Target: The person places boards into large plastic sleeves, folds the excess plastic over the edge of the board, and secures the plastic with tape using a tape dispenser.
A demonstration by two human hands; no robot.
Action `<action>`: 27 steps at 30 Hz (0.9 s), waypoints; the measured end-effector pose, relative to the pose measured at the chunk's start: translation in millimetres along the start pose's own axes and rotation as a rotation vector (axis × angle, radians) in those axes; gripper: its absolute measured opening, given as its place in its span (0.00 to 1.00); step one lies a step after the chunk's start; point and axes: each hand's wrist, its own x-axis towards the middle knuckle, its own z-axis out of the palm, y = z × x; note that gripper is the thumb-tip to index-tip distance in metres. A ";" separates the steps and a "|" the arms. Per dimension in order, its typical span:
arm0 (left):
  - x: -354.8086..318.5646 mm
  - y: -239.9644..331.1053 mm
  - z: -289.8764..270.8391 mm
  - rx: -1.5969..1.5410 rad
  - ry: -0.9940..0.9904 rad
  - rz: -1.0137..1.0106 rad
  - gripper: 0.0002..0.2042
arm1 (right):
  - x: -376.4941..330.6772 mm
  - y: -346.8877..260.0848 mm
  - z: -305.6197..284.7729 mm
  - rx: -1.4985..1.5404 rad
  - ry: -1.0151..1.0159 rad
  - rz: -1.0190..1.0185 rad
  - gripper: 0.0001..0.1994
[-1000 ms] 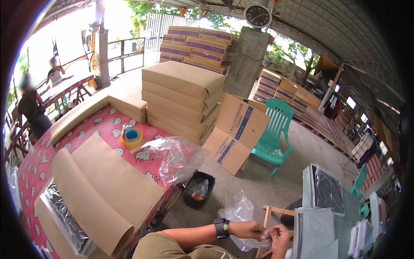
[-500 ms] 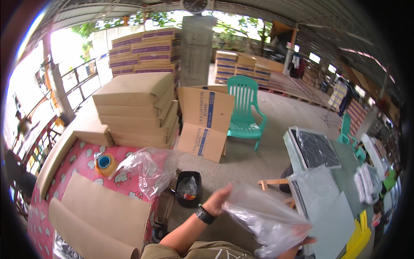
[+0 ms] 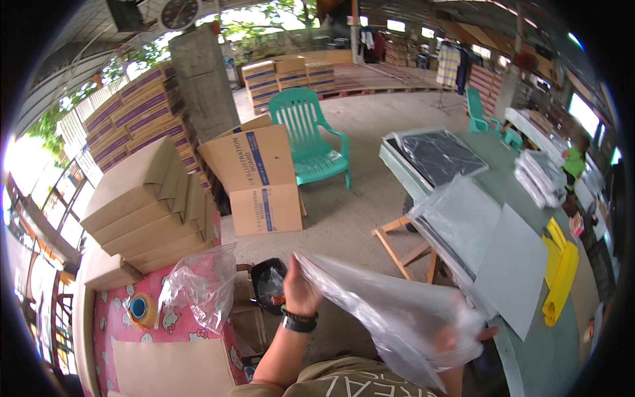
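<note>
We grip a clear plastic bag (image 3: 390,311) lower centre, left hand (image 3: 297,288) and right hand (image 3: 456,337) pinching its ends; it looks empty, nothing bagged yet.

The clear plastic bag (image 3: 390,311) looks milky, perhaps from glare. Left of the left hand (image 3: 299,291), a pink cartoon-print tablecloth (image 3: 192,331); beyond it, a teal chair (image 3: 311,142). Right: yellow sheets (image 3: 559,271).
</note>
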 end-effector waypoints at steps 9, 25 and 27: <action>-17.2 -54.9 -65.0 0.342 -0.156 -0.759 0.24 | -37.2 -24.4 10.0 -0.159 0.246 0.085 0.18; 33.3 -145.7 9.4 1.441 -0.235 -0.078 0.16 | -165.8 -62.3 11.8 -0.037 0.838 -0.342 0.14; 58.5 -118.1 -108.2 1.043 -0.787 -0.255 0.16 | -176.6 -93.9 19.0 -0.123 1.212 -0.662 0.15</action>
